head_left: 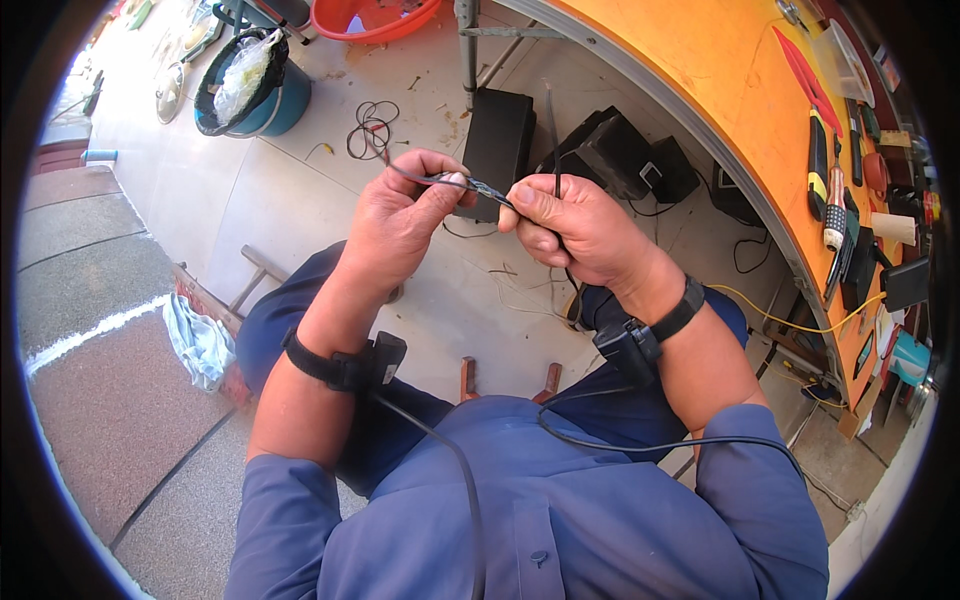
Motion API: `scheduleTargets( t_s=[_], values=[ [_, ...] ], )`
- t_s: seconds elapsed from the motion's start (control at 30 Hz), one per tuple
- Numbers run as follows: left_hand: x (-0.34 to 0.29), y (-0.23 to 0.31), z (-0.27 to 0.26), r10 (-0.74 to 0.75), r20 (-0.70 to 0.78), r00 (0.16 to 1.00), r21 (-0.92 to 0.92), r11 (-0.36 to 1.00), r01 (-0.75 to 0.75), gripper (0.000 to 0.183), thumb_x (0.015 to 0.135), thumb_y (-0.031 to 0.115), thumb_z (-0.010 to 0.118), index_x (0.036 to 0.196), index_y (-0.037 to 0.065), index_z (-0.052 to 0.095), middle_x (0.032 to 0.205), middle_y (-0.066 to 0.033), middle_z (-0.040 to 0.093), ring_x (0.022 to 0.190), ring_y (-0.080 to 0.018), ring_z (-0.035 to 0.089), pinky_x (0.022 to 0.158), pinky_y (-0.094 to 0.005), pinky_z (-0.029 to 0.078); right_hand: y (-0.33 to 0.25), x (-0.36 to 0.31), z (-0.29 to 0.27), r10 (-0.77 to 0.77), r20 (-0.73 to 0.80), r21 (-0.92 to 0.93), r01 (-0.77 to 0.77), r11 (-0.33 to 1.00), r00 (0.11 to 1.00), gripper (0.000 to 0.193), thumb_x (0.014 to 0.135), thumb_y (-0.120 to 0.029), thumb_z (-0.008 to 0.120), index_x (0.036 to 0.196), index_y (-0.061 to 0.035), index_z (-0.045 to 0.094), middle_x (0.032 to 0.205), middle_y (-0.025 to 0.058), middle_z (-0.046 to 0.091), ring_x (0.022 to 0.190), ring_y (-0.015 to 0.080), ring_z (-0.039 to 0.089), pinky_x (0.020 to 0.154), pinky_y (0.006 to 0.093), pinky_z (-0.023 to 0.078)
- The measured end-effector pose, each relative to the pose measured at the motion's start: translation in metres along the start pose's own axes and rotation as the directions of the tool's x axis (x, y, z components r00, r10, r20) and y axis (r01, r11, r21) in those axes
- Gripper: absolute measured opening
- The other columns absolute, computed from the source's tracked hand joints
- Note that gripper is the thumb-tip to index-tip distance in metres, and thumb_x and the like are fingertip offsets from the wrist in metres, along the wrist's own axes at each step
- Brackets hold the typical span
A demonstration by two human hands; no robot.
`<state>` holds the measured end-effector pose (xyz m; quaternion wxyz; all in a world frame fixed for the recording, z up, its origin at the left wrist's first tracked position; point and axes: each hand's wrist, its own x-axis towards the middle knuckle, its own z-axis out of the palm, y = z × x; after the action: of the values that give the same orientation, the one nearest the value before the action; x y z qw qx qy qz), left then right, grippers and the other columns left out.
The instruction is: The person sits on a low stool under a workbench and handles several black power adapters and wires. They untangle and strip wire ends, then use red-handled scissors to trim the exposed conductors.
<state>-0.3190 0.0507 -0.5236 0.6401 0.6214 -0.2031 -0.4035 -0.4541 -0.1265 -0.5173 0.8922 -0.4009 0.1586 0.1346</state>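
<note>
My left hand [405, 215] pinches thin red and black wires, whose loose coil [372, 138] trails on the floor beyond it. My right hand [575, 225] is closed around a black cable [556, 135]. One length of that cable sticks up past the fingers, and another hangs down below the hand. Between the two hands runs a short splice [485, 190] where bare, silvery strands show. The left fingertips cover part of this joint. Both hands are held over the floor in front of my knees.
An orange-topped table [700, 60] curves along the right, with red-handled pliers [806, 80] and a screwdriver [834, 205] on it. Black boxes [615, 155] sit below. A lined blue bucket [285, 105] and red basin [375, 25] stand far left. A yellow cable [780, 318] hangs right.
</note>
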Motion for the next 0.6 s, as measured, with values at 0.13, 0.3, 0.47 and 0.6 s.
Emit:
scheduleTargets(
  t_s=[0.13,0.3,0.47,0.6],
  values=[
    [0.001,0.003,-0.003,0.015,0.008,1.0,-0.043,0.999,-0.014,0.013,0.095,0.009,0.066,0.105,0.0,0.063,0.09,-0.0039,0.068,0.086,-0.01,0.063,0.08,-0.0252,0.051,-0.006,-0.002,-0.002,0.102,0.069,0.011,-0.103,0.995,0.992,0.032,0.102,-0.029,0.056,0.091,-0.0014,0.066,0.055,-0.0048,0.043,0.043,0.0042,0.032,0.042,0.0203,0.026],
    [0.004,0.017,-0.021,-0.021,0.229,0.973,-0.059,0.998,0.035,0.011,0.092,0.005,0.069,0.101,-0.001,0.066,0.089,-0.0041,0.069,0.086,-0.0113,0.066,0.078,-0.0252,0.053,-0.017,-0.006,-0.007,0.21,0.078,-0.218,-0.189,0.958,0.975,0.031,0.1,-0.029,0.06,0.085,-0.0016,0.066,0.055,-0.0058,0.042,0.045,0.0032,0.03,0.044,0.0206,0.023],
    [0.004,0.029,-0.032,-0.09,0.34,0.936,0.039,0.996,0.082,0.009,0.088,0.003,0.072,0.096,-0.001,0.069,0.088,-0.0025,0.068,0.081,-0.0088,0.063,0.074,-0.0226,0.051,-0.015,-0.006,-0.009,0.139,-0.05,-0.555,-0.143,0.82,0.989,0.028,0.095,-0.028,0.066,0.081,-0.0035,0.067,0.058,-0.0051,0.048,0.052,0.004,0.037,0.048,0.0231,0.03],
    [0.003,0.04,-0.031,-0.103,0.35,0.931,0.311,0.95,-0.012,0.008,0.085,0.0,0.073,0.092,0.0,0.07,0.086,-0.0009,0.067,0.079,-0.0076,0.061,0.071,-0.0227,0.049,-0.006,-0.001,-0.009,0.003,-0.135,-0.685,-0.095,0.722,0.991,0.025,0.097,-0.024,0.064,0.088,-0.0008,0.067,0.062,-0.0064,0.047,0.054,0.0022,0.036,0.047,0.0203,0.028]
  ],
)
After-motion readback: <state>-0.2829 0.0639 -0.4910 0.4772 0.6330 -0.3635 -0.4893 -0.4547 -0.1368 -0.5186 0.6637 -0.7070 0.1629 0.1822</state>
